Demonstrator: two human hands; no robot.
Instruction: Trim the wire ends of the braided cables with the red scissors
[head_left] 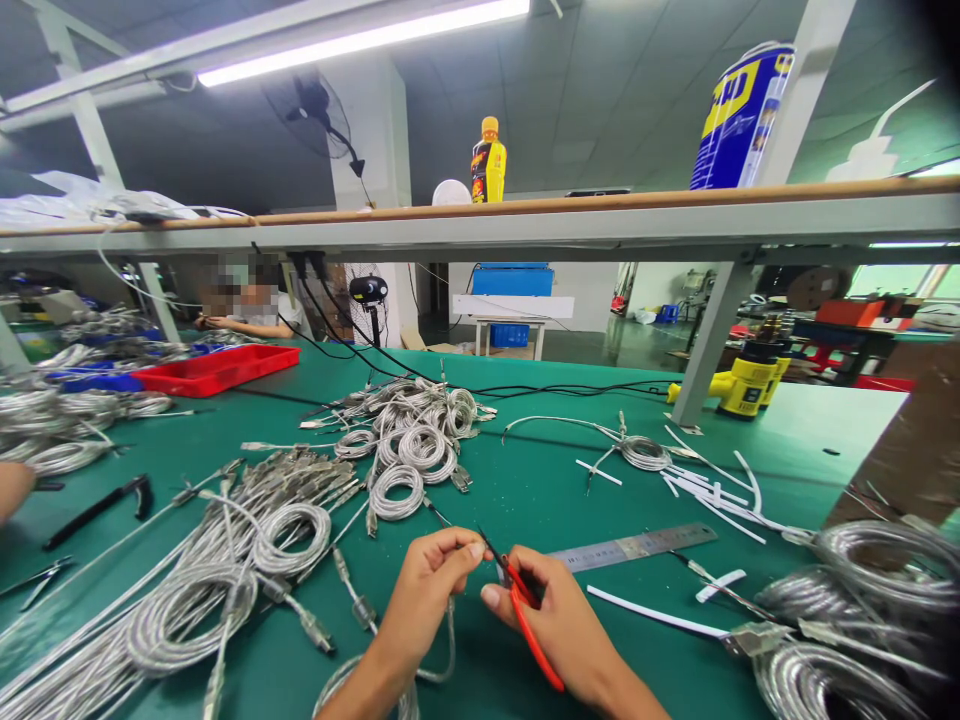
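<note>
We observe our left hand [433, 585] pinching the end of a silver cable [451, 640], whose length loops beneath that wrist, and our right hand [559, 612] wrapped around red-handled pliers [536, 643], tips just beside the pinched end; whether they touch it, we cannot tell. Beyond the right hand we record a steel ruler [637, 546], rightward a white tube [652, 611], and beyond the left hand a heap of coiled cables [422, 447].
</note>
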